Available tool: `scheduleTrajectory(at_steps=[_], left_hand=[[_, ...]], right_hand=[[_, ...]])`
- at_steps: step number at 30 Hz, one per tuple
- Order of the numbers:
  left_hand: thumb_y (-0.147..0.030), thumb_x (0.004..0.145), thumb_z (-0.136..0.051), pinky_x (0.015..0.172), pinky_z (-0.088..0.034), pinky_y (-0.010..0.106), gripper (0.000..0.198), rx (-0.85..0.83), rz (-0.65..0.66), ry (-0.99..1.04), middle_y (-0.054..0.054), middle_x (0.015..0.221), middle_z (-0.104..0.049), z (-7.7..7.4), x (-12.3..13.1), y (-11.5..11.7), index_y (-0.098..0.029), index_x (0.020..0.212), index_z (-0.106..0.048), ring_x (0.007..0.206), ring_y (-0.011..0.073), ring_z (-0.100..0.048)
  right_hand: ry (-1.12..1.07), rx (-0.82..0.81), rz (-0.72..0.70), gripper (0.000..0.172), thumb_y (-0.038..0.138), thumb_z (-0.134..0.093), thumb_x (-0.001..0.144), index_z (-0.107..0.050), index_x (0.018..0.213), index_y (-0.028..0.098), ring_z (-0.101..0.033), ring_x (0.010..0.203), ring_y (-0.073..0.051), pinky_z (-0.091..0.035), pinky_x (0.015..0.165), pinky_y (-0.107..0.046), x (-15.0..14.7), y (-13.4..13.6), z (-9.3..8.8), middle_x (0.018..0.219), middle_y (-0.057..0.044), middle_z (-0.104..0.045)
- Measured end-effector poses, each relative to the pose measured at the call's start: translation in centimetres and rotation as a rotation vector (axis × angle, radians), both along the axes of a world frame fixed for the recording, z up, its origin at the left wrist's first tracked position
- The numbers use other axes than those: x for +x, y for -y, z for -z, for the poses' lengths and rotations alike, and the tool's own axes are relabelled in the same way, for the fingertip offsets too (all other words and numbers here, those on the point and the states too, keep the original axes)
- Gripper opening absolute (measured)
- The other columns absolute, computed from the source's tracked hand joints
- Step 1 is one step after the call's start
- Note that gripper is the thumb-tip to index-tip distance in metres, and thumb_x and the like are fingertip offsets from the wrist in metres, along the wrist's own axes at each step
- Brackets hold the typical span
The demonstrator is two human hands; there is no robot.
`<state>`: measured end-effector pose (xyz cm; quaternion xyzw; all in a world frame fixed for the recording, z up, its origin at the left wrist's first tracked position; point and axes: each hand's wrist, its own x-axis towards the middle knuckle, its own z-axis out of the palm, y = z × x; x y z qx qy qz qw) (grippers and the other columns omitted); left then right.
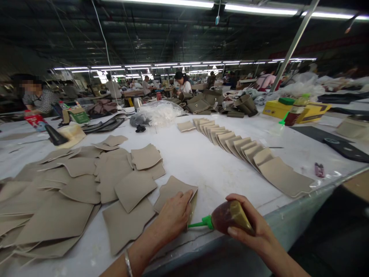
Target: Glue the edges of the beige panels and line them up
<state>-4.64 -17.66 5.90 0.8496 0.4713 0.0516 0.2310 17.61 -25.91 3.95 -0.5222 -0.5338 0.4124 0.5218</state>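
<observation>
My left hand (173, 215) presses and pinches the edge of a tan fabric piece (172, 190) near the table's front edge. My right hand (253, 227) is wrapped round a brownish squeeze bottle (229, 216) whose green nozzle (200, 223) points left at the edge of that piece, right beside my left fingers. A loose heap of similar tan pieces (77, 184) lies to the left. An overlapping row of tan pieces (245, 148) runs diagonally on the right.
The white table (201, 157) has its metal front edge (302, 200) at lower right. A plastic bag (158, 111), a yellow box (296, 109), another green-tipped bottle (292, 115) and dark mats (331, 140) lie further back. Several people work at distant tables; one sits at far left (37, 98).
</observation>
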Motion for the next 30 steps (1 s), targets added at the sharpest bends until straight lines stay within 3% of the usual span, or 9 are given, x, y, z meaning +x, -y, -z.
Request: scheduleTrajectory(at_steps=[6,12,17,23,30], left_hand=[[-0.026,0.093,-0.028,0.092,-0.043,0.033,0.048,-0.026,-0.016,-0.028,0.008,0.113,-0.061,-0.4,0.1,0.1,-0.022,0.138,-0.042,0.102,0.0230,-0.059],[-0.027,0.092,-0.030,0.094,-0.042,0.034,0.048,-0.039,-0.013,-0.037,0.009,0.117,-0.059,-0.4,0.2,0.1,-0.021,0.138,-0.042,0.104,0.0237,-0.058],[-0.029,0.093,-0.027,0.092,-0.043,0.034,0.049,-0.038,-0.011,-0.017,0.008,0.116,-0.060,-0.2,0.1,0.1,-0.020,0.138,-0.042,0.103,0.0236,-0.058],[-0.027,0.091,-0.029,0.098,-0.040,0.035,0.050,-0.060,0.004,0.021,0.009,0.121,-0.058,0.1,0.1,-0.3,-0.019,0.139,-0.041,0.109,0.0232,-0.056],[-0.024,0.091,-0.029,0.100,-0.039,0.033,0.049,-0.081,0.011,0.019,0.007,0.122,-0.059,0.0,0.4,-0.7,-0.021,0.137,-0.044,0.110,0.0215,-0.056]], right_hand=[[0.104,0.019,0.078,0.051,0.041,-0.073,0.076,-0.047,0.118,0.027,-0.058,0.087,-0.025,-0.046,0.075,-0.031,0.6,-0.5,0.4,0.098,-0.001,-0.059],[-0.012,-0.022,-0.009,0.051,0.042,-0.071,0.075,-0.047,0.117,0.027,-0.059,0.082,-0.023,-0.047,0.072,-0.029,0.0,-0.2,0.3,0.090,0.001,-0.060],[0.079,0.025,0.098,0.051,0.041,-0.073,0.077,-0.046,0.118,0.028,-0.058,0.086,-0.023,-0.046,0.075,-0.029,0.6,-0.9,0.8,0.097,0.000,-0.059],[0.005,-0.009,-0.039,0.052,0.040,-0.072,0.077,-0.045,0.120,0.026,-0.057,0.084,-0.023,-0.046,0.072,-0.030,0.6,-1.0,0.8,0.094,0.000,-0.058],[0.183,0.139,0.159,0.052,0.042,-0.072,0.079,-0.046,0.120,0.026,-0.055,0.088,-0.024,-0.044,0.078,-0.033,2.6,-4.1,0.7,0.101,-0.002,-0.054]])
